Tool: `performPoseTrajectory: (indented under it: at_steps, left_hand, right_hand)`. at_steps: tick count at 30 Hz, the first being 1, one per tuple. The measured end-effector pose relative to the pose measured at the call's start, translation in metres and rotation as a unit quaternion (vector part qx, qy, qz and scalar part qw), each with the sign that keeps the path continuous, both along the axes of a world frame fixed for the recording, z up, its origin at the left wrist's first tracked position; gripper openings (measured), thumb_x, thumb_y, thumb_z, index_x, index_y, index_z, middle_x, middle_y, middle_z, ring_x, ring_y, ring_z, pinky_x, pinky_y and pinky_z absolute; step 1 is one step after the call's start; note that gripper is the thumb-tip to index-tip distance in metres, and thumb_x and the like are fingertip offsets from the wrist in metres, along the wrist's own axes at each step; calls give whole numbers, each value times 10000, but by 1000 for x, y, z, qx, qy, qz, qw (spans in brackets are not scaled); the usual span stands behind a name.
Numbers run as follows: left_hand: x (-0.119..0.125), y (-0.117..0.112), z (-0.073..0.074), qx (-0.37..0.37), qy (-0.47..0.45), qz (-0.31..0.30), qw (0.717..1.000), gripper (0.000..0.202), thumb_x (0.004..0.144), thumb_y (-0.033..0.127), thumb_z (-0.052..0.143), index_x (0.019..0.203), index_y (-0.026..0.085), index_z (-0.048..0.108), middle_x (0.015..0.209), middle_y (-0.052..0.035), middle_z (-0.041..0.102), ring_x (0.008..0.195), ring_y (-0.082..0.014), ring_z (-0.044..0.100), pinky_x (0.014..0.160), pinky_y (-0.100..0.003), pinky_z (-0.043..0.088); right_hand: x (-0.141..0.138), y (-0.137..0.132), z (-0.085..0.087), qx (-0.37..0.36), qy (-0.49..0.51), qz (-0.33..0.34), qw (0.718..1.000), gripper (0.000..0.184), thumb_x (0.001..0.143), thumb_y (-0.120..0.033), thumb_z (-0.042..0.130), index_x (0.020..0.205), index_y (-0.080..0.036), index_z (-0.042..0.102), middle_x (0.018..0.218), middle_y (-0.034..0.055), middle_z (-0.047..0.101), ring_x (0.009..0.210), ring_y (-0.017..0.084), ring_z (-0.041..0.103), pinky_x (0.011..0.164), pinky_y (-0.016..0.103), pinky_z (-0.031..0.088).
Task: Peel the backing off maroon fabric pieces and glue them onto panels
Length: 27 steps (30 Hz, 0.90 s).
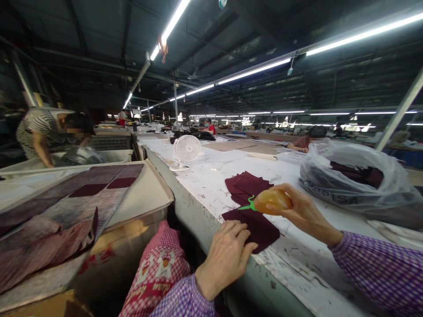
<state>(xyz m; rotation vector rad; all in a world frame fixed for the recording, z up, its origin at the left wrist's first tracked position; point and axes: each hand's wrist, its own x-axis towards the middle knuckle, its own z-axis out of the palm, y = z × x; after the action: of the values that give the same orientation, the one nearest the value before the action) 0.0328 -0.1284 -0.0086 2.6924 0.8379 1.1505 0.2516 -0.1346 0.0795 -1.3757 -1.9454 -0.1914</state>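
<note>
My right hand (299,209) is closed around a small orange squeeze bottle (271,200) with a green nozzle that points left, its tip just above a dark maroon fabric piece (261,226). That piece lies at the near edge of the white worktable (297,259). My left hand (228,255) rests on the piece's near left corner, fingers lying flat and together. Behind it sits a loose stack of more maroon pieces (247,185).
A clear plastic bag (357,180) holding dark fabric lies at the right. A small white fan (187,148) stands farther back on the table. To the left is a metal machine (145,198) with maroon pieces on its sloping board. Other people work in the background.
</note>
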Motion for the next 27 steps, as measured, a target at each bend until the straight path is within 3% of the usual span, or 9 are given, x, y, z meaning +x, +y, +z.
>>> performPoseTrajectory:
  at_steps: [4, 7, 13, 18, 27]
  left_hand:
    - [-1, -3, 4, -6, 0, 3, 1000, 260, 903, 317, 468, 1044, 161, 622, 1087, -82, 615, 1005, -226, 536, 893, -402, 479]
    - [-1, -5, 5, -12, 12, 12, 1000, 252, 907, 310, 459, 1053, 173, 614, 1022, -72, 594, 969, -216, 529, 856, -384, 489]
    - [0, -8, 4, 14, 37, 39, 998, 247, 916, 304, 439, 1057, 178, 597, 980, -63, 582, 937, -214, 530, 862, -395, 480]
    - [1, -10, 4, 12, 47, 43, 998, 238, 922, 288, 419, 1034, 172, 594, 953, -65, 579, 916, -215, 528, 830, -385, 494]
    - [2, -11, 2, 15, 46, 51, 998, 225, 923, 292, 416, 1026, 179, 582, 966, -57, 576, 927, -208, 522, 827, -380, 506]
  right_hand:
    - [0, -1, 0, 6, -2, -5, 1000, 387, 752, -520, 627, 978, -219, 536, 839, 46, 646, 697, 203, 588, 624, 332, 467]
    - [0, -3, 2, -29, 20, -8, 999, 390, 764, -525, 614, 1004, -228, 533, 813, 33, 646, 661, 193, 584, 585, 321, 471]
    - [-1, -4, 5, -10, 20, -7, 1000, 398, 746, -542, 624, 962, -220, 537, 826, 47, 647, 683, 212, 591, 606, 341, 475]
    - [-10, -3, 1, -46, 44, 8, 998, 373, 765, -520, 611, 968, -216, 541, 785, 23, 638, 630, 182, 570, 551, 305, 451]
    - [-14, 1, 3, -37, 21, 34, 999, 348, 766, -477, 622, 994, -229, 536, 848, 31, 645, 701, 191, 586, 624, 321, 470]
